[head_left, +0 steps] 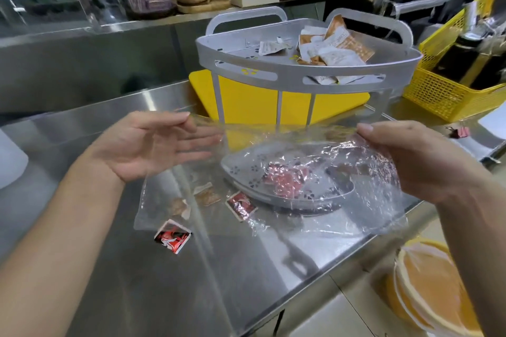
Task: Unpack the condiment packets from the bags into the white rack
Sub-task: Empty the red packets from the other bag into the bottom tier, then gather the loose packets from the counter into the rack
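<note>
My right hand [410,156] pinches the right edge of a crumpled clear plastic bag [356,200] that hangs over the lower tier [241,172] of the white rack [246,68]. Through the plastic I see red packets [284,180] lying on that tier. My left hand [153,142] is spread flat, fingertips at the bag's left rim. White and brown packets [334,49] fill the upper tier. On the steel table, one red packet [172,236] lies in front of the rack, another [241,205] beside it. Brown packets [206,194] lie by a second flat clear bag [150,208].
A yellow cutting board [246,101] lies behind the rack and a yellow basket [449,98] of dark bottles stands to its right. A pink binder clip [460,133] sits at the right. Stacked orange bowls [432,290] are below the table's front edge.
</note>
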